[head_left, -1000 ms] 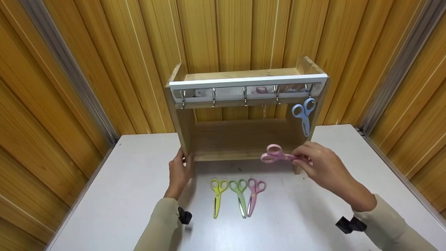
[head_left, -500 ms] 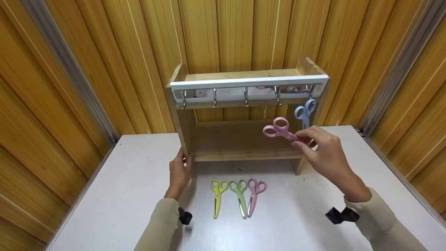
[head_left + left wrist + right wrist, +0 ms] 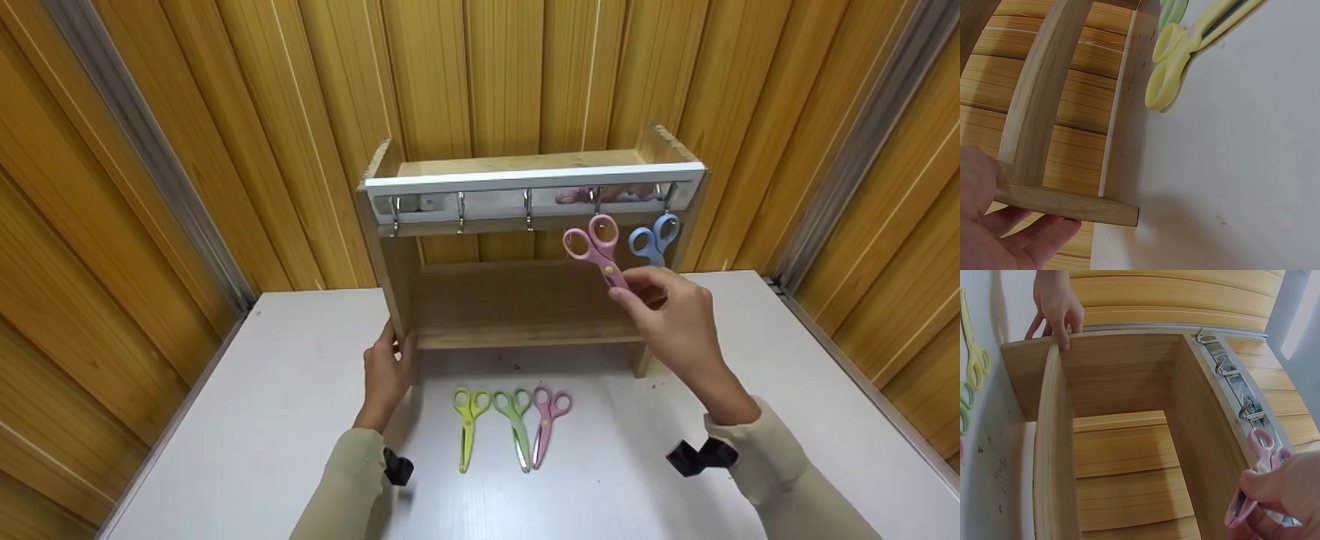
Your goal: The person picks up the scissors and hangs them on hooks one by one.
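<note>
My left hand (image 3: 384, 371) grips the lower left side panel (image 3: 1067, 203) of a wooden shelf (image 3: 525, 339), fingers outside and thumb inside. My right hand (image 3: 679, 315) pinches pink scissors (image 3: 608, 268) by the blades, finger rings upward. In the head view the rings overlap the lower end of the fourth hook (image 3: 598, 201) from the left; in the right wrist view one ring (image 3: 1262, 435) is just below a hook (image 3: 1248, 410). Blue scissors (image 3: 655, 252) hang from the rightmost hook (image 3: 670, 196), their blades hidden behind my right hand.
A shiny hook rail (image 3: 495, 201) runs along the shelf's upper front, with several hooks. Yellow scissors (image 3: 468, 421), green scissors (image 3: 516, 415) and a second pair of pink scissors (image 3: 547, 421) lie in a row on the white table (image 3: 315, 330). Wood-patterned walls (image 3: 502, 82) enclose the back and sides.
My right hand has raised the pink scissors from low before the shelf to hook height, turning the rings from leftward to upward. The left hand stays on the panel.
</note>
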Demonstrator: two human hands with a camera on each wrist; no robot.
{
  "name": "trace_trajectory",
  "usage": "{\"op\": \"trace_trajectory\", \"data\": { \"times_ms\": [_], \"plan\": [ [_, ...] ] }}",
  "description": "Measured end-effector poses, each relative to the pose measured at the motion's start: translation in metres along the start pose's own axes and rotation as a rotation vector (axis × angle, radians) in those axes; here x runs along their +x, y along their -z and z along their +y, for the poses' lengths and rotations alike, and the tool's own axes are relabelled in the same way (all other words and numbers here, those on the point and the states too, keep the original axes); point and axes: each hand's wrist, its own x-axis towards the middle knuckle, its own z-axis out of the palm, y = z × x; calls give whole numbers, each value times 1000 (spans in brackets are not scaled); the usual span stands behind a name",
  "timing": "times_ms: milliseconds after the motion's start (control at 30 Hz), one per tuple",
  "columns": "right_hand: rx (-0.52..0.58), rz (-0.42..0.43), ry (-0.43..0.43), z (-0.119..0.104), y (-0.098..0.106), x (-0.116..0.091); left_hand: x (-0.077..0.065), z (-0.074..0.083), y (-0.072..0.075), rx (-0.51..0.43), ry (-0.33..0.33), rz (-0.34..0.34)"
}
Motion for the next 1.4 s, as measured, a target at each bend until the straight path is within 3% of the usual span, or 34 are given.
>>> {"op": "trace_trajectory", "data": {
  "times_ms": [500, 733, 1400],
  "plan": [
    [15, 33, -119, 8, -22, 0, 0, 0, -1, 1, 11, 4],
    [7, 59, -87, 14, -29, 1, -1, -1, 0, 21, -28, 28],
    [20, -11, -153, 31, -44, -2, 0, -3, -1, 19, -27, 26]
  ]
}}
